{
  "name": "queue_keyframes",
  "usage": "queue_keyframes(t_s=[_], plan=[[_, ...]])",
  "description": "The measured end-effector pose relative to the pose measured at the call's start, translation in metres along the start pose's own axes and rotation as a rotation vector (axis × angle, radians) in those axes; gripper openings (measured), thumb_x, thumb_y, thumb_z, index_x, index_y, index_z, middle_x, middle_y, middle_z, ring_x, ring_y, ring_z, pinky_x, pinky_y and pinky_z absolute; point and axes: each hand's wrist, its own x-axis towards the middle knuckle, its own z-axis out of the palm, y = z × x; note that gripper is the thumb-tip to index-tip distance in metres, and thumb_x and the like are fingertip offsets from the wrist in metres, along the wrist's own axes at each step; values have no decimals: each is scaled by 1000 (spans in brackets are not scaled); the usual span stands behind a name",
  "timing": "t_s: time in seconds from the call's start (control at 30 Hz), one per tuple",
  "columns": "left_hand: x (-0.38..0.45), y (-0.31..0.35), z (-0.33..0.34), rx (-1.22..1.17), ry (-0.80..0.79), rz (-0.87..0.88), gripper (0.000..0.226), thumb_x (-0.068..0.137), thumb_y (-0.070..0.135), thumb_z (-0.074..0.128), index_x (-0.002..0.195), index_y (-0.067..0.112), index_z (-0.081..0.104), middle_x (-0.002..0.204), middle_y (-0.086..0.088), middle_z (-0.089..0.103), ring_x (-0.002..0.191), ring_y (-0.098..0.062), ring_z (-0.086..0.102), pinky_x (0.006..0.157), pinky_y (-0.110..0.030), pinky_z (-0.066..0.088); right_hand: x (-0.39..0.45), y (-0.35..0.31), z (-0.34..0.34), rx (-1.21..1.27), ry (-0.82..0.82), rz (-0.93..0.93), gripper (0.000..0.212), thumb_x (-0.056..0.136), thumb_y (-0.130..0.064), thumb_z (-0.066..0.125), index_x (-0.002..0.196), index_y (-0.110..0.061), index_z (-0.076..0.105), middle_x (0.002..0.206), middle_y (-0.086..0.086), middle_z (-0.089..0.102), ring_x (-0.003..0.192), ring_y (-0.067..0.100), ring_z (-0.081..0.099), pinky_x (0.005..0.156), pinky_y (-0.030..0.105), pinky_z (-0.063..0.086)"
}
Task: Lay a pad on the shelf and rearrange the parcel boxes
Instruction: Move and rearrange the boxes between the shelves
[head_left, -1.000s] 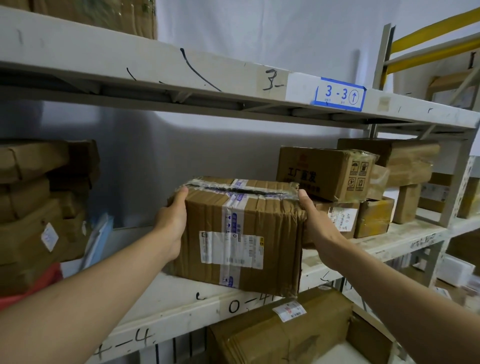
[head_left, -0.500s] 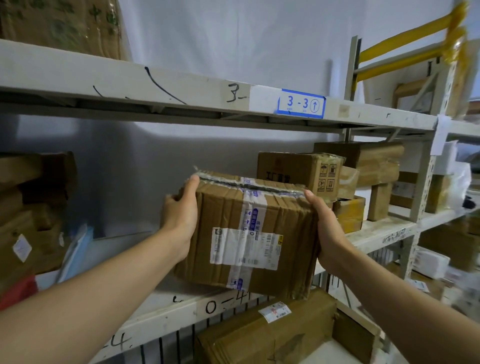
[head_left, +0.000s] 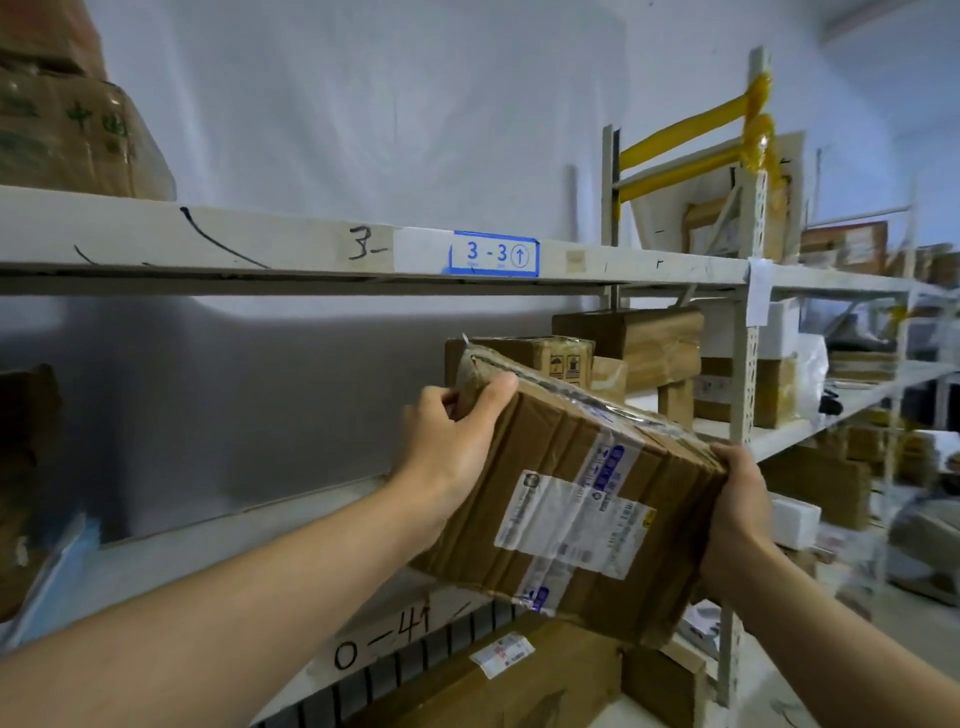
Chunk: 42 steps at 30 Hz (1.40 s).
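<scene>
Both hands hold a taped brown parcel box (head_left: 566, 499) in the air in front of the middle shelf (head_left: 218, 545), tilted so that its left end sits higher than its right. The left hand (head_left: 447, 441) grips the upper left corner, thumb curled over the front top edge and fingers wrapped round the far side. The right hand (head_left: 737, 504) clasps the lower right end, fingers curled round the crumpled corner. A white shipping label (head_left: 571, 525) crossed by clear tape with blue print faces the camera. The box hangs over the front edge of the shelf, where "0-41" is handwritten in black; whether its bottom corner touches that edge I cannot tell. Behind it on the same shelf stands a smaller carton with handling symbols (head_left: 540, 358), and beside that, further right, a stack of brown boxes (head_left: 649, 348). The shelf above carries a blue-bordered tag reading "3-3" (head_left: 493, 253) and a handwritten "3-". A large carton with green lettering (head_left: 67, 130) sits on that upper shelf at far left. Below the held box, on the lower level, lies another brown box with a small label (head_left: 498, 680). Yellow-wrapped bars (head_left: 691, 140) cross the rack frame at upper right
</scene>
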Motion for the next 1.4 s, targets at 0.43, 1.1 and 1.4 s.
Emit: queue_keyframes(t_s=[0.43,1.1,1.4], plan=[[-24,78,64,454,-19,537,81,76,73,62,145,37,40,131,10,43,123,-16,49,101,-45,48,1,-23,-49,381,169,42,37,81,-56,51,90,-23,63,86,6,67,99,24,57,96,43,37],[33,224,-56,356,252,888,56,95,47,57,140,24,32,123,8,50,107,-9,56,76,-18,48,-25,-178,104,483,-228,-536,58,79,-69,60,111,-21,65,109,11,72,102,31,68,88,52,53],[72,217,-152,536,560,543,60,100,52,42,153,28,28,146,-9,32,134,-32,37,113,-51,35,-49,-186,191,46,-420,-851,50,85,-35,74,128,-27,51,113,-1,66,100,16,68,78,37,59]])
